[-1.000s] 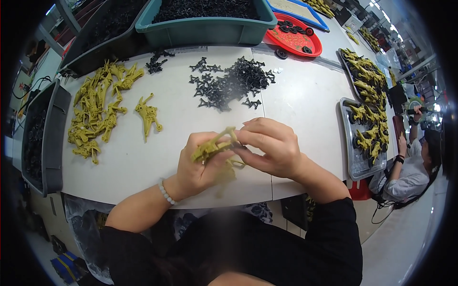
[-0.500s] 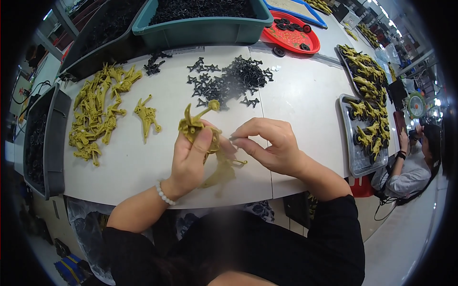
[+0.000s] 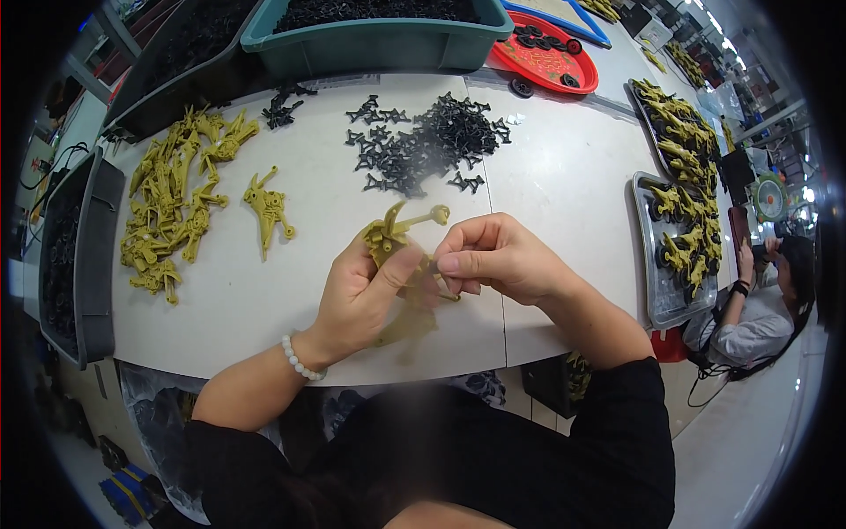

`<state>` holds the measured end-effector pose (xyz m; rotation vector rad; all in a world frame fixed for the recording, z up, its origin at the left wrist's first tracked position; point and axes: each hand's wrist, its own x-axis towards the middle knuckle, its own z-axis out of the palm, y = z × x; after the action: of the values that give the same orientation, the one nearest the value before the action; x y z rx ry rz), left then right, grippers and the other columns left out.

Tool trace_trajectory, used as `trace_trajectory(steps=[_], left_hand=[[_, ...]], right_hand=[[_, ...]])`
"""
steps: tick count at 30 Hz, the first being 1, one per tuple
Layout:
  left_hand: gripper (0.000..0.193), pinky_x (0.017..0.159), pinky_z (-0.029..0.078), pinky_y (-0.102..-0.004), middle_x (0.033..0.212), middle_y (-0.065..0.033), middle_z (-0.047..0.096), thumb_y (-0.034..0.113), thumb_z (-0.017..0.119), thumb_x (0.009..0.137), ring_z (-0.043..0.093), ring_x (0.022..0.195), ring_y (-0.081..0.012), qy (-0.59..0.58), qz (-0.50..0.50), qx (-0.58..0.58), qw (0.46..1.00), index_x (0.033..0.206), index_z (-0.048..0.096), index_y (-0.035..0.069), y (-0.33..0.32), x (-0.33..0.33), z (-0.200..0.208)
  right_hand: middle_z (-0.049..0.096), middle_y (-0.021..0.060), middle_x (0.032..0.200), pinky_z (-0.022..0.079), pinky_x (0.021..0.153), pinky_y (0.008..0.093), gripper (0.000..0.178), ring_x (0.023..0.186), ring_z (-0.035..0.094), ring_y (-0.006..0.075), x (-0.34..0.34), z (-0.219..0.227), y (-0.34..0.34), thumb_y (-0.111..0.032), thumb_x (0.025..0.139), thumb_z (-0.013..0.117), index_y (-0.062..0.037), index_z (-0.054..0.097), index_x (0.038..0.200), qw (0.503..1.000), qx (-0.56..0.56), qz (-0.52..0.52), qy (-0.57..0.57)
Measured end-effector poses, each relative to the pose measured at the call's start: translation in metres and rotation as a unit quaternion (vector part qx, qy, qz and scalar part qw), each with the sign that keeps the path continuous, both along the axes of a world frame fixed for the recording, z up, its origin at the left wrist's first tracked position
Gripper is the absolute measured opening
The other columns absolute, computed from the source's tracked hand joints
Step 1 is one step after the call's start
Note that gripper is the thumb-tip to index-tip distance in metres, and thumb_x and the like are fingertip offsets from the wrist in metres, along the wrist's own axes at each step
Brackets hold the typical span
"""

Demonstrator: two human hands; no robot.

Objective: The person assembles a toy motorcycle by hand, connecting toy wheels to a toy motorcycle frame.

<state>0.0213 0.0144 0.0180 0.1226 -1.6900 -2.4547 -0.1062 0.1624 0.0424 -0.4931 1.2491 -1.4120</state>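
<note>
My left hand (image 3: 352,295) is closed round an olive-yellow moulded plastic part (image 3: 386,236), with its curved prong and a round-ended arm sticking up above the fingers. My right hand (image 3: 507,263) pinches at the right side of that part, thumb against forefinger. Something small and dark shows at those fingertips, too covered to name. Beneath both hands another yellow part (image 3: 410,328) lies on the table, blurred and partly hidden. A single yellow part (image 3: 269,212) rests to the left of my hands. Beyond them spreads a pile of small black plastic pieces (image 3: 458,128).
Yellow parts are heaped (image 3: 172,203) at the left, beside a grey bin (image 3: 101,256). A green tub (image 3: 370,51) of black pieces and a red tray (image 3: 577,79) with black wheels stand at the back. Metal trays (image 3: 661,304) hold wheeled yellow parts; a person (image 3: 749,313) sits at far right.
My right hand has closed in on the yellow part, its fingertips now against it. The left hand has shifted slightly right and turned the part a little.
</note>
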Motion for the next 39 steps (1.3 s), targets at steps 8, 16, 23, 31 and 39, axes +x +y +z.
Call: trace_trajectory(steps=[8,16,23,31,39], left_hand=[[0.018,0.051,0.043,-0.0236,0.069,-0.0040,0.059,0.020,0.057,0.089,0.058,0.059,-0.0114,0.088,0.039,-0.232,0.968,0.086,0.052,0.003,-0.010,-0.001,-0.015],[0.038,0.049,0.048,-0.0270,0.070,-0.0079,0.062,0.017,0.073,0.074,0.062,0.059,-0.0222,0.353,0.037,-0.495,0.793,0.098,0.047,0.003,-0.017,-0.011,-0.003],[0.041,0.047,0.049,-0.0277,0.067,-0.0081,0.061,0.012,0.075,0.071,0.063,0.058,-0.0217,0.391,0.056,-0.530,0.750,0.099,0.046,0.005,-0.023,-0.009,-0.004],[0.019,0.052,0.050,-0.0261,0.068,-0.0073,0.061,0.002,0.067,0.078,0.061,0.056,-0.0172,0.152,0.105,-0.295,0.937,0.085,0.050,-0.001,-0.017,0.002,0.016],[0.033,0.054,0.050,-0.0258,0.069,-0.0080,0.059,0.032,0.060,0.087,0.060,0.055,-0.0156,-0.026,-0.126,0.183,0.975,0.098,0.046,0.005,-0.038,0.003,0.029]], right_hand=[[0.061,0.0065,0.070,0.041,0.052,0.0182,0.012,0.056,0.053,0.0084,0.002,-0.015,0.002,-0.012,0.085,0.060,0.0001,0.060,0.083,0.993,-0.020,0.012,-0.115],[0.060,0.0047,0.068,0.039,0.052,0.0184,0.013,0.059,0.054,0.0080,0.013,-0.013,0.003,-0.012,0.086,0.058,0.0001,0.059,0.082,0.978,-0.075,-0.007,-0.193],[0.062,0.0057,0.071,0.040,0.053,0.0185,0.013,0.059,0.054,0.0087,0.008,0.001,0.002,-0.011,0.084,0.061,0.0012,0.062,0.082,0.993,-0.058,0.031,-0.100],[0.062,0.0043,0.077,0.045,0.065,0.0237,0.026,0.068,0.056,0.0092,-0.009,-0.001,-0.003,-0.020,0.090,0.053,0.0030,0.062,0.099,0.997,-0.067,-0.013,0.041],[0.063,0.0089,0.095,0.048,0.075,0.0310,0.024,0.083,0.060,0.0174,-0.066,0.000,-0.151,-0.006,0.078,0.060,0.0007,0.062,0.100,0.797,-0.033,0.013,0.603]])
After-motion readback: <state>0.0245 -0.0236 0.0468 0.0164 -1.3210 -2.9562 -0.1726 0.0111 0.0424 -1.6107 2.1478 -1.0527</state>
